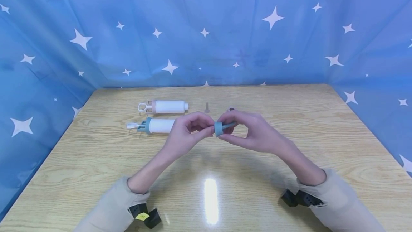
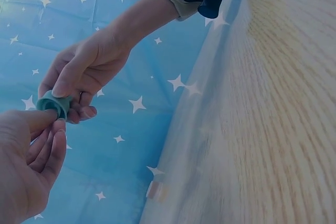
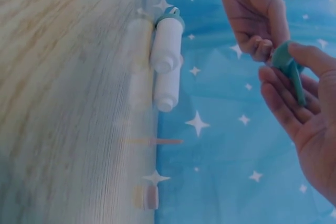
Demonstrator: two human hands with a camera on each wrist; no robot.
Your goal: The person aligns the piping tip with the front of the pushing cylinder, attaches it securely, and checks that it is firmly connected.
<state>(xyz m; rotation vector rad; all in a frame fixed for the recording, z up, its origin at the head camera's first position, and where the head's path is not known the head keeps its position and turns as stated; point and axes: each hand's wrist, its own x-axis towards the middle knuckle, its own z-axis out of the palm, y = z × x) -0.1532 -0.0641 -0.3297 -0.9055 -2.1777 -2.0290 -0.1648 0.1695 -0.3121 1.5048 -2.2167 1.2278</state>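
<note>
Between my two hands, above the table, is a small teal cup-shaped cap (image 1: 218, 129) with a thin stem (image 3: 297, 87) on its closed side. My right hand (image 1: 254, 131) pinches the cap between thumb and fingers, the stem pointing in toward its palm. From the other side, my left hand (image 1: 188, 130) has thumb and fingertips at the hollow end; in the left wrist view its thumb tip reaches into the opening (image 2: 59, 109). Behind the left hand lies a white syringe-like cylinder (image 1: 159, 126) with a teal collar, its right end hidden by that hand.
Farther back lies a second white cylinder (image 1: 170, 106) with a pale pink collar and a looped handle. To its right is a small pinkish stick-shaped piece (image 1: 207, 108). A short pinkish cap (image 3: 151, 197) stands behind the right hand. A starry blue cloth (image 1: 206, 46) hangs along the table's back.
</note>
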